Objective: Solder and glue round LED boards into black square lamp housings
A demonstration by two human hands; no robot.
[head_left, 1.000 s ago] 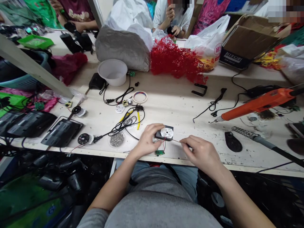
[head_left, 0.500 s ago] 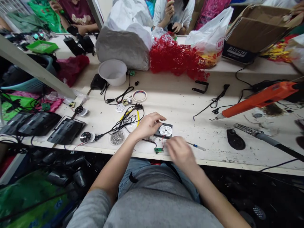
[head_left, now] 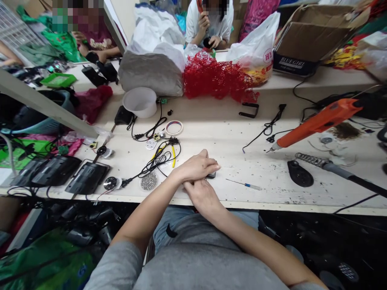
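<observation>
My left hand (head_left: 196, 167) lies over a small black plastic housing (head_left: 211, 175), fingers bent across it and closed on it. Only the housing's right corner shows past the fingers. Just below, my right hand (head_left: 205, 197) presses up against the left, its fingers curled in underneath; what they hold is hidden. Neither the white disc nor the green circuit board can be seen under the hands. To the right lies a screwdriver (head_left: 248, 185) with a blue and clear handle. A round dish of small metal screws (head_left: 149, 181) sits left of my hands.
Cable and yellow-handled pliers (head_left: 173, 156) lie left, near a tape roll (head_left: 174, 127) and white tub (head_left: 139, 102). Black housings (head_left: 87, 177) line the left side. An orange electric screwdriver (head_left: 320, 123) and soldering iron (head_left: 347, 175) are right. Two people sit across the bench.
My right hand has moved left from beside the wired housing to beneath my left hand. My left hand now covers most of the housing. The disc and circuit board have gone from sight.
</observation>
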